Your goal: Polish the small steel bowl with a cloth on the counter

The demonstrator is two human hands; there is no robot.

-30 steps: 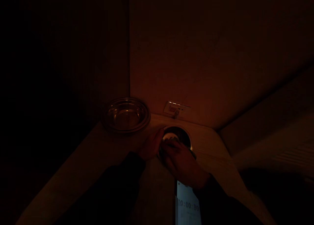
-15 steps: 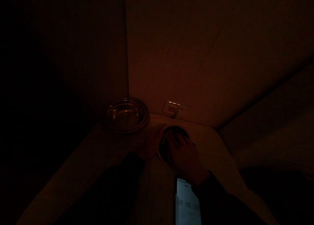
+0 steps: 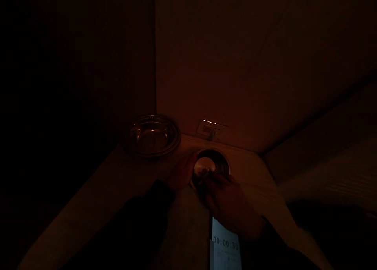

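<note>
The scene is very dark. A small steel bowl sits on a pale counter near the corner of two walls. My left hand rests against the bowl's left rim, its fingers curved round the edge. My right hand is at the bowl's near side, fingers bunched and reaching into it. Something pale lies inside the bowl under my fingertips, and I cannot make out what it is.
A larger steel bowl stands at the back left of the counter against the wall. A wall socket plate sits just behind the small bowl. A lit phone screen showing a timer lies near the front edge.
My right hand has drawn back towards me from over the small bowl, uncovering more of its inside. My left hand has stayed on the rim.
</note>
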